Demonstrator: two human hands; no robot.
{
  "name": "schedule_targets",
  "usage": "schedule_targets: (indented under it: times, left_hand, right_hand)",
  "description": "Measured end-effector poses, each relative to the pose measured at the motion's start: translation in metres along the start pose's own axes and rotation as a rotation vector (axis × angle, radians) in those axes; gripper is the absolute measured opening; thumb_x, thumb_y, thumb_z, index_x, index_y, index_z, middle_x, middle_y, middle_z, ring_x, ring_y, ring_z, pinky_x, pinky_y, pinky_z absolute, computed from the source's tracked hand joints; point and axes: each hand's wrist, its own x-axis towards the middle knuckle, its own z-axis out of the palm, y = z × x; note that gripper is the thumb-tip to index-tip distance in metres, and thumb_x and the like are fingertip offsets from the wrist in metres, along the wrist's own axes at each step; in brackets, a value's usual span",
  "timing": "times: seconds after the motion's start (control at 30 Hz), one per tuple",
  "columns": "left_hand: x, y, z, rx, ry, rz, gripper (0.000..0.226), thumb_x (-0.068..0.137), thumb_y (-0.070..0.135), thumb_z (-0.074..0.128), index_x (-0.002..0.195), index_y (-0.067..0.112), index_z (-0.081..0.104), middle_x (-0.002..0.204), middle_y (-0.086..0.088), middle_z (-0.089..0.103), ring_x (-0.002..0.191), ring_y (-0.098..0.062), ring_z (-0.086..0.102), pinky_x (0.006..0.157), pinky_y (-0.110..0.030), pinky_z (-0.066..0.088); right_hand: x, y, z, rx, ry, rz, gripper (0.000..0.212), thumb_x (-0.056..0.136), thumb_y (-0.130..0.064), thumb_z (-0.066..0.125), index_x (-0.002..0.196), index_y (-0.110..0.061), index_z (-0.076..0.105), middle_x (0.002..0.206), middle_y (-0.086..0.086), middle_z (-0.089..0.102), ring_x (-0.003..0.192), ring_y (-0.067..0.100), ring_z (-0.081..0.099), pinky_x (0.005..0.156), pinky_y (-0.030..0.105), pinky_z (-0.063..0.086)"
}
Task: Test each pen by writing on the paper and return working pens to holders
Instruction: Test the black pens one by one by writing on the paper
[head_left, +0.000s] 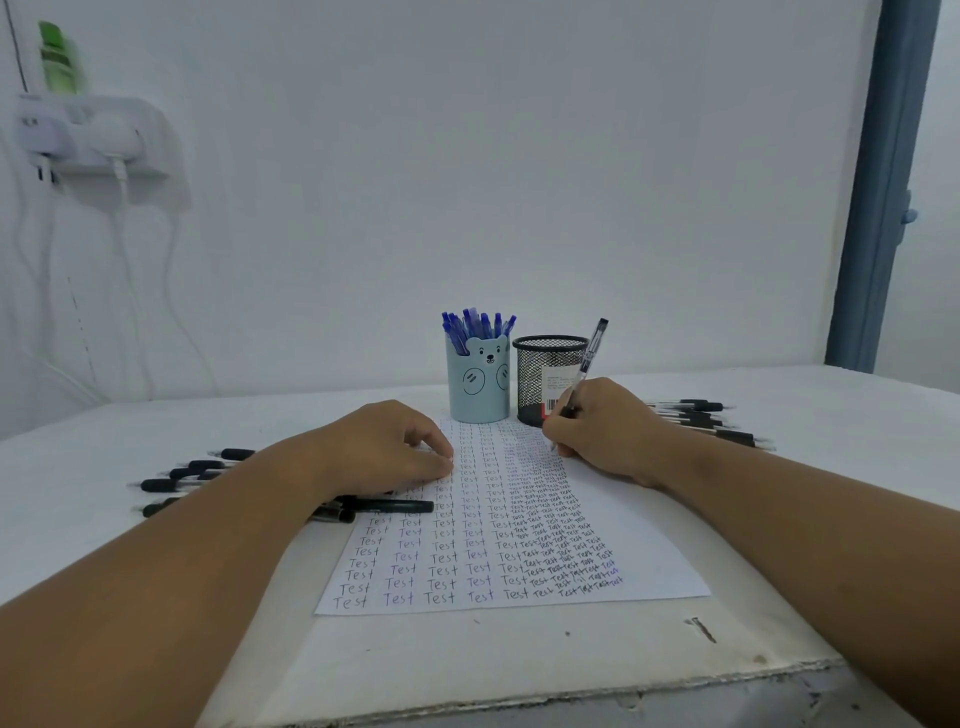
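A white paper covered with rows of the word "Test" lies in the middle of the table. My right hand grips a black pen with its tip down on the paper's upper right part. My left hand rests on the paper's left edge with fingers loosely curled, holding nothing. Behind the paper stand a light blue bear holder full of blue pens and a black mesh holder that looks empty.
Several black pens lie on the table left of my left arm, one partly on the paper. Another group of black pens lies at the right behind my right hand. The table's chipped front edge is near me.
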Motion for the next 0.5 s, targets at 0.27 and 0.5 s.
schedule_targets:
  times: [0.27,0.5]
  left_hand:
    - [0.0007,-0.0006,0.0007,0.003,-0.003,0.001,0.014,0.089,0.042,0.071,0.102,0.038,0.075,0.121,0.012,0.067,0.116,-0.006,0.059,0.094,-0.022,0.041]
    - [0.0009,-0.0005,0.0007,-0.010,-0.002,0.003,0.013,0.090,0.041,0.070,0.101,0.037,0.076,0.120,0.009,0.069,0.117,-0.010,0.060,0.084,-0.016,0.039]
  right_hand:
    - [-0.0002,-0.0001,-0.0002,0.022,-0.015,0.011,0.027,0.084,-0.022,0.062,0.061,-0.010,0.067,0.072,0.007,0.074,0.068,0.019,0.065,0.069,0.032,0.052]
    - [-0.0009,0.0015,0.0001,0.028,0.000,-0.001,0.028,0.083,-0.025,0.060,0.059,-0.013,0.066,0.072,0.010,0.074,0.065,0.024,0.065,0.075,0.045,0.058]
